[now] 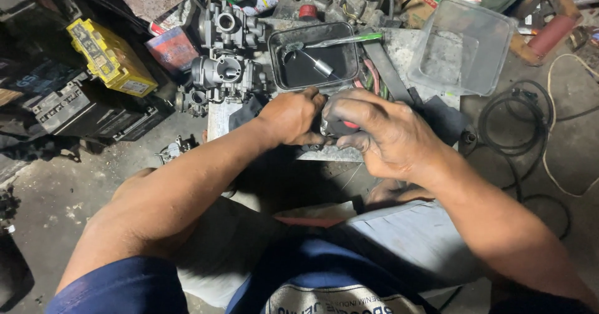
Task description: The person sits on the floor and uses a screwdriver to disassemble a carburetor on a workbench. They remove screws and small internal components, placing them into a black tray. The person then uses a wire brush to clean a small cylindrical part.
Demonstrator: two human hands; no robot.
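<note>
My left hand [293, 115] and my right hand [377, 130] meet over a small metal part [323, 128] on a pale slab [334, 155]. The left hand grips the part from the left. The right hand is closed around a tool with a red and black handle [347, 125], pressed onto the part. Most of the part is hidden under my fingers. Just beyond the hands lies a black tray [315, 55] holding a green-handled tool [346, 39] and a small metal piece [321, 67].
Two grey carburetor bodies [226, 70] stand left of the tray. A clear plastic tub [465, 45] sits at the right, black cables [518, 120] beside it. A yellow box [111, 57] and dark batteries [81, 108] lie far left. My knees fill the lower view.
</note>
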